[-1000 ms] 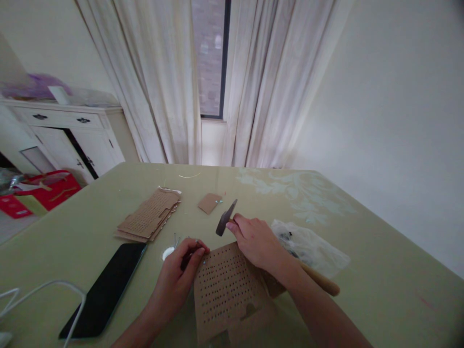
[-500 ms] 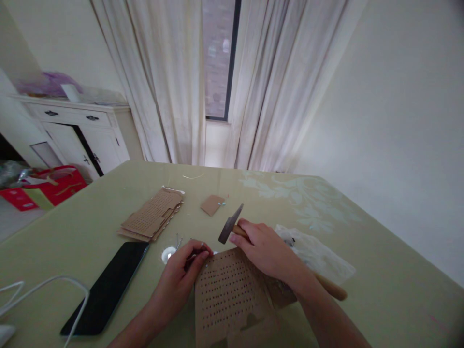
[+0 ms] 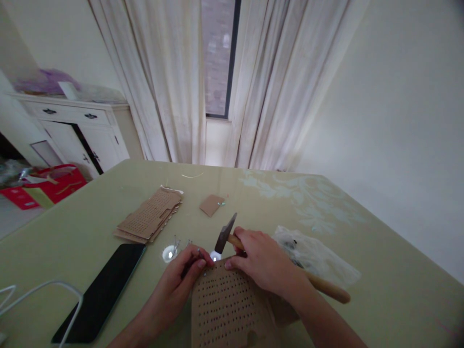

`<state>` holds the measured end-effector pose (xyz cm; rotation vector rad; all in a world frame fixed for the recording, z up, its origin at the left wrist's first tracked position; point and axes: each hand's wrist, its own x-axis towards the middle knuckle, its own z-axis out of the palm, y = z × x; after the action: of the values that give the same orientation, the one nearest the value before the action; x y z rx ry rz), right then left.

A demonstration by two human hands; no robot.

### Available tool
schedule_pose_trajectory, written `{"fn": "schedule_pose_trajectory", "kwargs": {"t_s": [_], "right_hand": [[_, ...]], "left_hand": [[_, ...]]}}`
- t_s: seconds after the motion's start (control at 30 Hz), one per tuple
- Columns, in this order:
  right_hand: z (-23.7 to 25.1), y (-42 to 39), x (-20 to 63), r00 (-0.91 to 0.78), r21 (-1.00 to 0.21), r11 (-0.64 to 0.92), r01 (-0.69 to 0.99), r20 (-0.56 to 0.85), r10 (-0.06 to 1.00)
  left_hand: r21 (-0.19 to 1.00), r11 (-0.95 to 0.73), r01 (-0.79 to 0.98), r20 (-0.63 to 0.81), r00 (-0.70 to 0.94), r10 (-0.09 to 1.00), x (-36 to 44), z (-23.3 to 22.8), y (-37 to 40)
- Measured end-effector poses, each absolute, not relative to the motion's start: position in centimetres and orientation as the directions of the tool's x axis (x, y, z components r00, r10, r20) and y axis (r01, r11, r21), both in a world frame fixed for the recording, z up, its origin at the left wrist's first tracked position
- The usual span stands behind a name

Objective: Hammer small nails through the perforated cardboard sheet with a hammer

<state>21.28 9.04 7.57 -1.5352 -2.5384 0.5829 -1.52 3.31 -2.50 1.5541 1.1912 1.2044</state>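
Perforated cardboard (image 3: pixel 226 304): lower centre of the frame, on the worktop (image 3: pixel 384 275), its upper edge under both hands; it would be best pressed flat and squared, so that it does not skid or bow.
Left hand (image 3: pixel 180 274): at the cardboard's upper left corner, fingers drawn narrow, thumb near forefinger; what exactly they pinch is too small to tell.
Right hand (image 3: pixel 266 263): right of centre, fingers wrapped around the hammer (image 3: pixel 223 237) close to its head, the thumb at the cardboard's upper edge.
Hammer head: tilted, just beside the left fingertips; with that little room, I would judge small, controlled movements safest, fingertips well out of its line.
Hammer handle: runs lower right beneath the wrist; a grip further back would give more swing but less fine control.
Thin metal pieces (image 3: pixel 176 245): left of centre, near the left hand, easily knocked by a sleeve or knuckle.
Clear plastic bag (image 3: pixel 324 261): right, just beyond the handle; the handle's sweep should avoid it.
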Motion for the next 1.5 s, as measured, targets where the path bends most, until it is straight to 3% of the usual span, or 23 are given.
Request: {"fn": "schedule_pose_trajectory", "kwargs": {"t_s": [0.3,0.57,1.5], "right_hand": [[7.0,9.2,21.0,-0.482,-0.336,0.429,0.839,-0.089,0.872],[7.3,8.8,20.9,-0.49,-0.293,0.444,0.847,-0.105,0.865],[7.5,8.4,20.8,-0.521,-0.298,0.471,0.83,-0.113,0.846]], "left_hand": [[0.952,-0.226,0.207,0.209,0.099,0.973,-1.5,-2.1,2.8],[0.852,-0.4,0.338,0.369,0.154,0.917,-2.8,-1.6,2.3],[0.864,-0.373,0.337,0.336,0.166,0.927,-2.2,-0.4,2.4]]}}
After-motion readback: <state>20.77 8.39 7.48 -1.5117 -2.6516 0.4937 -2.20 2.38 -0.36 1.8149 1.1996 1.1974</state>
